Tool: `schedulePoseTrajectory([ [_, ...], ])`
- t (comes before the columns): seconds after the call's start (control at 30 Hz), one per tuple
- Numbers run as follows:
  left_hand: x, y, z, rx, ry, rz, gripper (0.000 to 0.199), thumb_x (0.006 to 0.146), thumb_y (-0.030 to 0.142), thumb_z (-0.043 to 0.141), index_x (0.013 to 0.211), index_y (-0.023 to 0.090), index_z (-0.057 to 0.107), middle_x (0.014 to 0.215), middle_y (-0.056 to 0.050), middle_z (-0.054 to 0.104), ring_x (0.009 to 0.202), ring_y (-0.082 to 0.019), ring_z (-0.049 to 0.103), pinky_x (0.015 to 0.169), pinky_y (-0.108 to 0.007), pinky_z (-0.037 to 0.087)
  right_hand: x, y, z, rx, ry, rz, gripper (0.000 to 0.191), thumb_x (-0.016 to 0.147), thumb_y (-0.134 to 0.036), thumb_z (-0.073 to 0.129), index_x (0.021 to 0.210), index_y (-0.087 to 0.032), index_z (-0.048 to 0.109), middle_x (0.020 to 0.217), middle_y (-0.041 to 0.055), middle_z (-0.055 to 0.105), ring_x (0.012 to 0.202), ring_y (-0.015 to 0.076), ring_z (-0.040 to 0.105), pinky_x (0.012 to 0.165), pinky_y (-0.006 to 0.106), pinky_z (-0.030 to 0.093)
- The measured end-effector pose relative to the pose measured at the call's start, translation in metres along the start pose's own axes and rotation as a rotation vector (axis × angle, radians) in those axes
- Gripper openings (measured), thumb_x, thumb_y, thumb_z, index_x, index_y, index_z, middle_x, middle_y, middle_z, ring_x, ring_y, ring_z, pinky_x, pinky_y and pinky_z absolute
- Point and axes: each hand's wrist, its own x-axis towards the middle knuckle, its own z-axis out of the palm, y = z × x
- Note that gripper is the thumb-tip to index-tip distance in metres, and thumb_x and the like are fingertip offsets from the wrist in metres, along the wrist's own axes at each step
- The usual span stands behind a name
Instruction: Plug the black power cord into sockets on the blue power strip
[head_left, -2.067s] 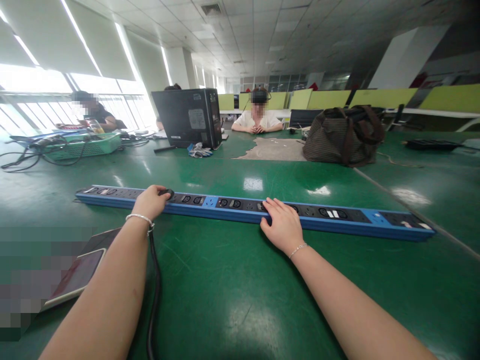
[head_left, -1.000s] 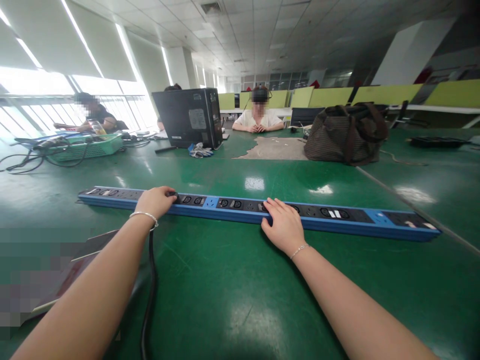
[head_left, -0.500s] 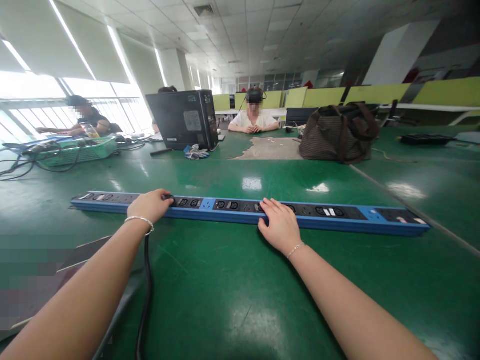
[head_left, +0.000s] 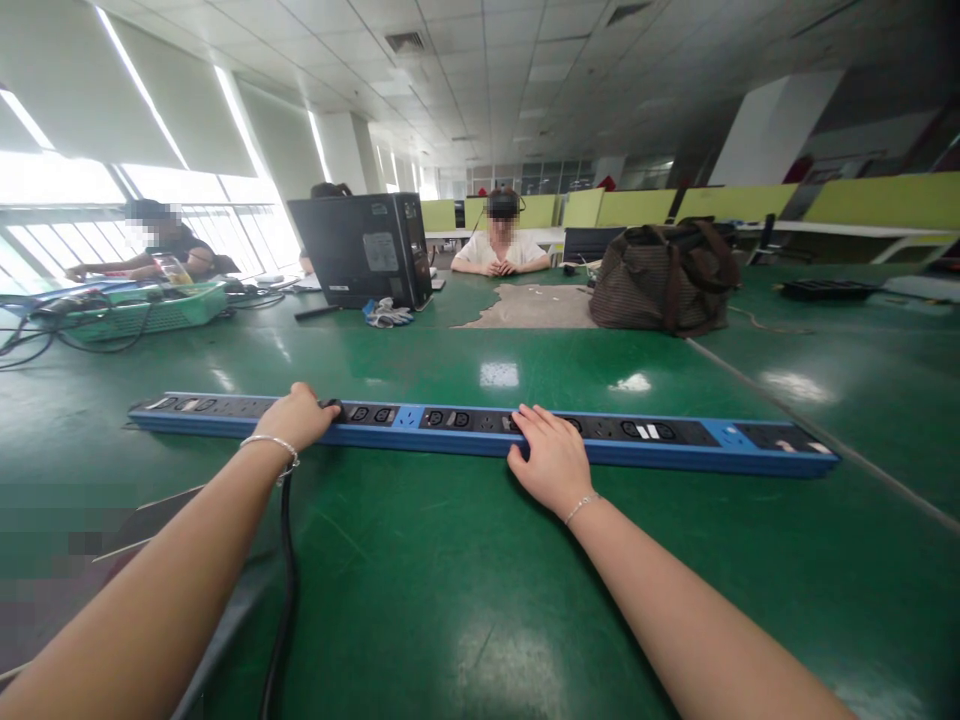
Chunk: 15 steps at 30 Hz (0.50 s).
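A long blue power strip (head_left: 450,438) with black socket panels lies crosswise on the green table. On its left half, my left hand (head_left: 296,415) is closed around a black plug (head_left: 334,408) at the row of sockets; most of the plug is hidden under the fingers, so I cannot tell how deep it sits. A thick black cable (head_left: 287,560) runs down from below that hand towards me. Right of the middle, my right hand (head_left: 553,455) grips the strip, fingers over its top and thumb against the near side.
Behind the strip stand a black computer case (head_left: 360,250), grey-blue gloves (head_left: 388,313) and a brown bag (head_left: 660,280). A green basket (head_left: 150,315) with cables is at the left. A person (head_left: 501,245) sits across the table, another (head_left: 169,245) at far left.
The whole view has shifted slightly, so the strip and both hands appear a little further left and lower. Both hands keep their places on the strip.
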Motion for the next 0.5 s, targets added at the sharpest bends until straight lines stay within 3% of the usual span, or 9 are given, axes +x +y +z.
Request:
schedulePoseTrajectory([
  [0.2, 0.0046, -0.0034, -0.0004, 0.109, -0.030, 0.101, 0.053, 0.081, 0.054, 0.033, 0.093, 0.012, 0.063, 0.098, -0.023, 0.068, 0.095, -0.036, 0.063, 0.076, -0.042, 0.048, 0.0000, 0.0006, 0.0023, 0.007, 0.014, 0.003, 0.044, 0.079, -0.026, 0.046, 0.120, -0.017, 0.059, 0.130, 0.0051, 0.056, 0.123, 0.0217, 0.046, 0.102, 0.039, 0.031],
  [0.5, 0.0094, -0.0052, 0.0003, 0.168, -0.054, 0.182, 0.052, 0.085, 0.048, 0.030, 0.092, 0.009, 0.063, 0.092, -0.025, 0.068, 0.093, -0.037, 0.063, 0.076, -0.040, 0.047, 0.0003, 0.0000, 0.0010, 0.001, 0.010, -0.003, 0.045, 0.079, -0.026, 0.046, 0.120, -0.015, 0.060, 0.130, 0.0053, 0.056, 0.123, 0.0220, 0.046, 0.102, 0.038, 0.032],
])
